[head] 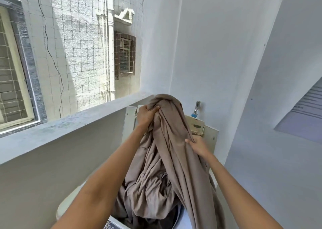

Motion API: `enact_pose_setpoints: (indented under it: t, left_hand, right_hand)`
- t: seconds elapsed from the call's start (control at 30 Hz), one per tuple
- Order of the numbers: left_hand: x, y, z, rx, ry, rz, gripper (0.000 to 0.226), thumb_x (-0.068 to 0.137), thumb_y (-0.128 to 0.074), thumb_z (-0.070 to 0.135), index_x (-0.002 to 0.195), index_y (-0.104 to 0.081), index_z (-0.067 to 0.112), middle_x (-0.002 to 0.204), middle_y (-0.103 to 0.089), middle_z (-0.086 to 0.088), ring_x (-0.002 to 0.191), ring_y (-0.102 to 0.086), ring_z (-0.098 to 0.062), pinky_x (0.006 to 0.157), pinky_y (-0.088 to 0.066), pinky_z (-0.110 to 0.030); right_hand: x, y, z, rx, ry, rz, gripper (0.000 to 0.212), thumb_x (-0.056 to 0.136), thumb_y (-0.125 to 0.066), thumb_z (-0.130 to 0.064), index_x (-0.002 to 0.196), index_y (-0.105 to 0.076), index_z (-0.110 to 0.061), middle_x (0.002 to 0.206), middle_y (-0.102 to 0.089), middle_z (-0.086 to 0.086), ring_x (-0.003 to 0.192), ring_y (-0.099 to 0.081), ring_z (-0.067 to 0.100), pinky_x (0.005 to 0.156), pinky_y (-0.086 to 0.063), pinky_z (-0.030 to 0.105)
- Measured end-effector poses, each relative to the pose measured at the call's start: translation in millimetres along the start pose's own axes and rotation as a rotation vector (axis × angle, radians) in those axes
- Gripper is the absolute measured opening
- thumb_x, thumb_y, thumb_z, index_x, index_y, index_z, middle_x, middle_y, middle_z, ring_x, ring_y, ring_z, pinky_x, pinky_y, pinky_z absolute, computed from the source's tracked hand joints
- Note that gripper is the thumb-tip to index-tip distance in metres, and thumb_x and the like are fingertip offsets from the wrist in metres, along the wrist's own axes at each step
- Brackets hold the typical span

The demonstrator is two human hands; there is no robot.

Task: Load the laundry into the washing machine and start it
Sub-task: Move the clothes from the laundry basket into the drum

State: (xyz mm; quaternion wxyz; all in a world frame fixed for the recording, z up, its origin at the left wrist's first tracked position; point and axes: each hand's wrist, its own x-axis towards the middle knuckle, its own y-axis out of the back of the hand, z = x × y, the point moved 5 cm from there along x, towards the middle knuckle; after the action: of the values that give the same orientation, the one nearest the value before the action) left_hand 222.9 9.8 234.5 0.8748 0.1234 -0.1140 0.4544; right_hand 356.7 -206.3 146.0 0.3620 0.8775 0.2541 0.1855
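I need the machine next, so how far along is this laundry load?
Done: the lid is up and the lower folds of the beige sheet lie in the washing machine tub. In hand: the left hand and right hand grip its upper part, held high. Left: push the rest in, shut the lid, start it.
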Motion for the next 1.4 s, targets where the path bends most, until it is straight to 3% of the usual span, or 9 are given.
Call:
enact_pose_setpoints:
  t: [0.17,0.37,0.5,0.57,0.83,0.93,1.1,1.27,1.4]
  left_hand:
    - [16,12,-12,0.295,-0.091,-0.134,0.084,0.060,-0.062,0.057,0.130,-0.038,0.018,0.126,-0.054,-0.011,0.118,-0.051,-0.029,0.100,-0.043,-0.052]
    - [-22,-1,22,0.105,-0.216,-0.514,0.082,0.087,-0.065,0.038,0.150,-0.013,0.025,0.144,-0.032,0.009,0.133,-0.033,-0.007,0.112,-0.027,-0.024]
    - [-21,3,55,0.033,-0.227,-0.325,0.023,0.077,-0.072,0.036,0.093,-0.066,0.021,0.097,-0.068,-0.003,0.091,-0.062,-0.012,0.080,-0.050,-0.031]
    - [-12,11,61,0.158,-0.265,-0.086,0.027,0.070,-0.062,0.043,0.062,-0.058,0.018,0.075,-0.070,-0.010,0.074,-0.063,-0.018,0.060,-0.041,-0.029]
    - [7,27,85,0.073,-0.115,0.207,0.017,0.082,-0.057,0.019,0.066,-0.060,0.016,0.066,-0.060,-0.003,0.065,-0.056,-0.023,0.059,-0.038,-0.028]
    - [14,30,88,0.020,-0.112,0.209,0.019,0.075,-0.051,0.025,0.062,-0.060,0.014,0.066,-0.064,-0.008,0.068,-0.062,-0.029,0.060,-0.046,-0.036]
    - [25,33,69,0.161,-0.068,0.094,0.025,0.081,-0.054,0.037,0.068,-0.061,0.017,0.070,-0.064,-0.005,0.077,-0.063,-0.031,0.061,-0.045,-0.034]
    - [30,34,25,0.508,0.060,-0.064,0.038,0.082,-0.059,0.038,0.102,-0.063,0.006,0.099,-0.066,-0.014,0.095,-0.062,-0.033,0.071,-0.044,-0.034]
    - [13,36,-5,0.305,0.122,-0.167,0.036,0.077,-0.061,0.037,0.095,-0.060,0.006,0.101,-0.065,-0.018,0.101,-0.061,-0.035,0.084,-0.049,-0.040]
  right_hand:
    - [-3,39,-55,0.055,0.065,0.249,0.034,0.094,-0.055,-0.023,0.063,-0.045,-0.013,0.065,-0.054,0.004,0.075,-0.055,0.021,0.063,-0.034,0.032]
    - [-1,82,-169,0.267,0.343,0.370,0.018,0.092,-0.050,-0.017,0.088,-0.066,-0.025,0.092,-0.068,-0.006,0.092,-0.060,0.012,0.078,-0.044,0.029]
    - [7,95,-216,0.351,0.443,0.334,0.026,0.091,-0.048,-0.012,0.088,-0.065,-0.030,0.093,-0.065,-0.015,0.098,-0.061,0.011,0.084,-0.045,0.024]
    - [14,90,-214,0.336,0.445,0.283,0.018,0.094,-0.049,-0.016,0.104,-0.063,-0.019,0.101,-0.063,-0.008,0.105,-0.059,0.017,0.085,-0.043,0.022]
    - [4,13,-76,-0.048,0.200,-0.203,0.132,0.045,-0.081,-0.070,0.148,-0.018,-0.018,0.142,-0.038,-0.006,0.130,-0.042,0.014,0.111,-0.034,0.032]
    - [-10,-24,-23,-0.155,-0.027,-0.292,0.086,0.077,-0.070,-0.046,0.145,-0.032,-0.009,0.143,-0.044,0.007,0.131,-0.044,0.026,0.105,-0.037,0.029]
    - [4,-13,-37,0.236,-0.171,0.126,0.019,0.087,-0.048,-0.008,0.095,-0.065,-0.004,0.104,-0.065,0.024,0.096,-0.061,0.037,0.072,-0.040,0.034]
    - [23,36,-122,0.864,-0.147,0.195,0.023,0.087,-0.038,0.006,0.078,-0.057,-0.002,0.080,-0.061,0.018,0.058,-0.055,0.022,0.064,-0.048,0.044]
    - [32,72,-202,1.159,0.027,0.166,0.031,0.089,-0.034,0.014,0.080,-0.054,-0.009,0.080,-0.057,0.012,0.067,-0.054,0.020,0.065,-0.050,0.038]
